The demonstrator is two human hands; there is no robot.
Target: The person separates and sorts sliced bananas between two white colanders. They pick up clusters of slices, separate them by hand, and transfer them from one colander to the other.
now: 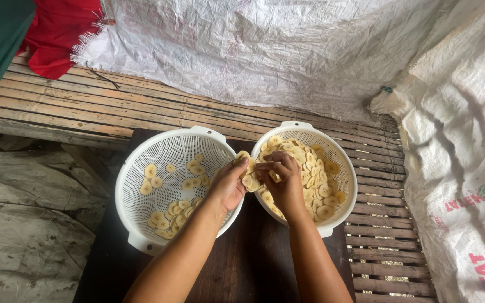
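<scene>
Two white perforated plastic colanders stand side by side on a dark wooden board (242, 264). The left colander (141, 168) holds a scatter of pale yellow banana slices (166, 216). The right colander (343, 168) is heaped with many more slices (318, 179). My left hand (228, 185) rests over the gap between the two rims and grips a small stack of slices (247, 168). My right hand (283, 179) lies inside the right colander, fingertips pinched on the same clump of slices, touching my left hand.
A slatted bamboo platform (113, 106) runs behind and to the right of the board. White woven sacking (287, 50) hangs at the back, another sack (461, 179) on the right. A red cloth (57, 33) lies at the top left, grey sheeting (23, 224) at the lower left.
</scene>
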